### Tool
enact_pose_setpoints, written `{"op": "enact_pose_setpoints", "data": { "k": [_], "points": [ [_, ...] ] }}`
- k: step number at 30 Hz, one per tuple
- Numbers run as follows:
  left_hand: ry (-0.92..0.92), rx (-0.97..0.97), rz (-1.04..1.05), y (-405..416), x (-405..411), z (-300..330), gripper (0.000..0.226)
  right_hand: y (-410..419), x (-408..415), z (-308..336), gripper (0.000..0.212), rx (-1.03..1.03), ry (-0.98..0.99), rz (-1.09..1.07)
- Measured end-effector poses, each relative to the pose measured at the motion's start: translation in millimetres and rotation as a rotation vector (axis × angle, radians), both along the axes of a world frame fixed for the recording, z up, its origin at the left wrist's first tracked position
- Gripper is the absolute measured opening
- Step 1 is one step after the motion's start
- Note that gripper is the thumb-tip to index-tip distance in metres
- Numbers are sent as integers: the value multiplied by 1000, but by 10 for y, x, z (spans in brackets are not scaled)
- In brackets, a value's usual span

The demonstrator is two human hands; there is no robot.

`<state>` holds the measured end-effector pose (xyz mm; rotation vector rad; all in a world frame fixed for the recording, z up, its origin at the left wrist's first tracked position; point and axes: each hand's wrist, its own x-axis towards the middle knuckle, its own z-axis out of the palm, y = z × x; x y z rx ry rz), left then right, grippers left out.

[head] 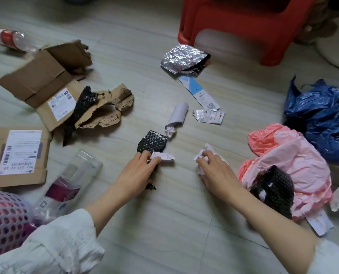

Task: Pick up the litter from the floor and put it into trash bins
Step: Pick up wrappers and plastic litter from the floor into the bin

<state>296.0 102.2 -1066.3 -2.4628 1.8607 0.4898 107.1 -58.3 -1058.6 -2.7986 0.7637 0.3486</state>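
- My left hand (142,171), low in the middle of the frame, is pinching a folded white paper scrap (164,156) in its grip while also lying over a piece of black bubble wrap (151,144) on the floor (164,224).
- My right hand (214,171), just right of centre, is closing its grip around a crumpled white paper (205,150), fingers curled on it.
- Just above the bubble wrap, a rolled grey paper tube (178,115) is lying on the floor, with a torn white packet (209,116) beside it to the right.
- Further up, a crumpled foil wrapper (181,58) is sitting by a blue-and-white tag (199,91), near the foot of a red plastic stool (243,26) at the top of the frame.
- At the right edge, a pink plastic bag (295,165) is resting against a blue plastic bag (323,115), with another wad of black bubble wrap on it.
- On the left, torn cardboard boxes (40,80) with shipping labels are lying spread out, a plastic bottle (10,39) beyond them in the upper left.
- A clear plastic package (71,184) is lying beside a pink perforated basket (4,218) in the lower left corner.
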Motion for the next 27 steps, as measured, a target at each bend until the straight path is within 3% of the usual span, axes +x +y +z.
{"op": "enact_pose_setpoints", "data": {
  "k": [4, 7, 10, 13, 15, 18, 21, 23, 27],
  "points": [
    [86, -15, 114, -33, -7, 65, 54, -49, 29, 46, 57, -15, -55, -126],
    [126, -118, 330, -173, -69, 172, 58, -87, 97, 102, 79, 52, -41, -322],
    [146, -177, 557, -365, -85, 150, 56, -141, 135, 91, 87, 98, 18, -392],
    [189, 8, 686, -462, -67, 112, 69, -180, 106, 49, 77, 139, 126, -327],
    [155, 113, 648, -435, -106, 73, 64, -151, 87, 25, 64, 114, 103, -299],
    [78, 49, 577, -318, -244, 55, 51, -57, 82, -8, 49, 64, 77, -294],
    [121, -41, 550, -165, -369, 32, 44, -6, 67, -25, 42, -15, 73, -291],
    [153, -77, 543, -98, -400, 6, 48, 49, 42, -26, 35, -93, 55, -268],
    [246, -78, 558, -41, -404, -25, 69, 263, -68, -73, 36, 17, 48, -259]
  ]
}}
